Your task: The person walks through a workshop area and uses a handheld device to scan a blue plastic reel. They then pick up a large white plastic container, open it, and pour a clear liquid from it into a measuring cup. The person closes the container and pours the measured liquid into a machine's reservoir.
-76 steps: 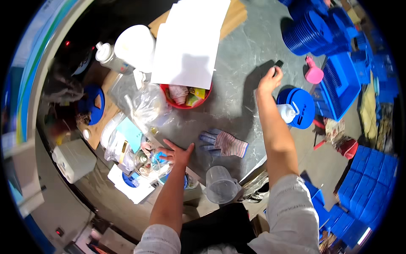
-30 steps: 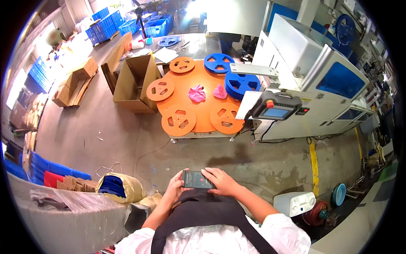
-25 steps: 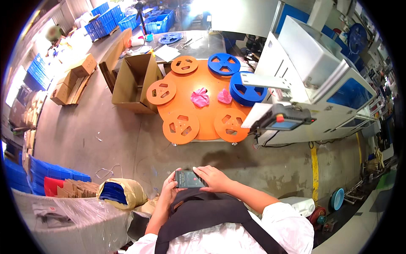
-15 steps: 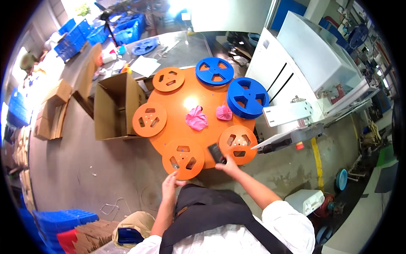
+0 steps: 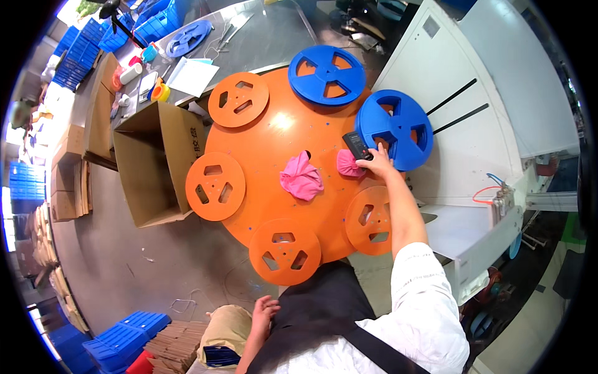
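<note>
1. One dark handheld device (image 5: 357, 145) is sitting in the right hand (image 5: 377, 163), over the right part of the round orange desk (image 5: 261, 146).
2. Right grip: pinching the device at its near end, thumb against fingers. Far end is pointing away and leftward.
3. Device is hanging right by the blue reel stack (image 5: 398, 124) and the smaller pink bundle (image 5: 349, 163). From my spot I can't tell if it's touching either.
4. Left hand (image 5: 265, 310) is hanging low beside the black apron (image 5: 324, 299), off the desk. Left grip: holding nothing, fingers slightly apart and loosely bent.
5. Four orange reels (image 5: 284, 250) are lying flat around the rim: two left, two on the near side.
6. Single blue reel (image 5: 327, 76) is lying at the far rim, left of the stack.
7. Larger pink bundle (image 5: 302, 177) is lying near the middle.
8. Open cardboard box (image 5: 159, 165) is standing just left of the desk.
9. Grey desk behind (image 5: 258, 47) is carrying white paper (image 5: 192, 76) and another blue reel (image 5: 188, 38).
10. White machine (image 5: 430, 62) is standing on the right.
</note>
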Demonstrator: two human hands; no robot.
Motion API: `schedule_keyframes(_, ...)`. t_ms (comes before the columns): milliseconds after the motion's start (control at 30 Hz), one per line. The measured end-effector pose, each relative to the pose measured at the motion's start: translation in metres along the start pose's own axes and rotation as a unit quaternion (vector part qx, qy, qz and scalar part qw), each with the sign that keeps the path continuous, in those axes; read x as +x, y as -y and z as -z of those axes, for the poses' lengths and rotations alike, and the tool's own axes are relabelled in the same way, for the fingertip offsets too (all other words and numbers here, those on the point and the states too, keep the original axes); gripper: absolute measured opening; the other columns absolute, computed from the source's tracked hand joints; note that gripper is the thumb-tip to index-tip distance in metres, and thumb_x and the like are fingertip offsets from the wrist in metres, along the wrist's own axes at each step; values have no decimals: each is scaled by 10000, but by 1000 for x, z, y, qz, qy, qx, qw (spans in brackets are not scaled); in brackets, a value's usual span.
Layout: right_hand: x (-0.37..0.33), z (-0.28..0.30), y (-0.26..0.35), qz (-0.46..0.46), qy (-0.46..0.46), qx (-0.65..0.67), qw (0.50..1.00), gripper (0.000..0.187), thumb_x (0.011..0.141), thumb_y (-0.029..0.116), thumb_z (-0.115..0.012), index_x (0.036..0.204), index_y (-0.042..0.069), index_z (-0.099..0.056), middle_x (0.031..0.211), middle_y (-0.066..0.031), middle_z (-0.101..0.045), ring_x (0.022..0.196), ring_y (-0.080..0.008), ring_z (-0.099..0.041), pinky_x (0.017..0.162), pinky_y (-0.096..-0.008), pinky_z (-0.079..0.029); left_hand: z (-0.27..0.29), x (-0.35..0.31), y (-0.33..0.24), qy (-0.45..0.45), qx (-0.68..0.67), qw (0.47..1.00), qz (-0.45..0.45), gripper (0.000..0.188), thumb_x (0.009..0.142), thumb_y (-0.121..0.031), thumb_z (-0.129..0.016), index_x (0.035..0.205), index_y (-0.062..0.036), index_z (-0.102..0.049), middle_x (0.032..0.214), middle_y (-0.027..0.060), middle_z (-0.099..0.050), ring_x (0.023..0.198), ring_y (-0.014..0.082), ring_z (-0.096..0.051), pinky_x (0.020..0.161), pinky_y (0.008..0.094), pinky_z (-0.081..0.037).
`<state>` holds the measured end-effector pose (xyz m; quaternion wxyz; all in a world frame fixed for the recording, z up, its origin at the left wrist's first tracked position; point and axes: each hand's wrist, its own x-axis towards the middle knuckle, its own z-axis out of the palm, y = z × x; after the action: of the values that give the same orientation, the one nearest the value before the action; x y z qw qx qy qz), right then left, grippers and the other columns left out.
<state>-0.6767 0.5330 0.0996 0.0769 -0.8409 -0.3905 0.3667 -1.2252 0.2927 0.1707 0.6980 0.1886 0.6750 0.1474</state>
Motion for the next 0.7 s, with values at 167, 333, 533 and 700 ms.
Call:
schedule_keyframes(167, 12, 16, -17, 43, -30, -63, 997, 890, 567, 651, -712, 1273, 127, -570, 1496, -147, -256, 1343, -359, -269, 1091, -499, -216, -36, 17, -15, 44, 0, 999, -16, 392, 873, 20, -410, 1259, -39, -443, 1081, 88, -601, 894, 158, -601, 794, 264, -470)
schedule_keyframes(333, -73, 8, 66, 235, -47, 97, 966, 789, 619, 541, -736, 1236, 85, -553, 1429, -200, -318, 1323, -368, -299, 1097, -441, -235, -54, 57, -67, 117, 40, 978, -165, 353, 916, -4, -443, 1267, -33, -454, 1113, 86, -585, 990, 159, -579, 863, 277, -465)
schedule_keyframes(533, -246, 0, 158, 270, 233, 405, 842, 787, 623, 248, -740, 1323, 42, -446, 1457, -117, -284, 1276, -259, -381, 1046, -375, -319, -100, 66, -168, 210, -4, 967, -144, 648, 892, -229, -605, 1442, -123, -280, 1365, 61, -437, 1183, 153, -463, 946, 335, -401)
schedule_keyframes(700, -328, -32, 249, 232, 415, 455, 753, 752, 662, 202, -712, 1344, 53, -431, 1457, -83, -291, 1293, -228, -350, 1036, -361, -327, -80, 20, -172, 261, -227, 918, -193, 689, 838, -239, -656, 1415, -124, -297, 1292, 86, -476, 1114, 176, -528, 912, 355, -455)
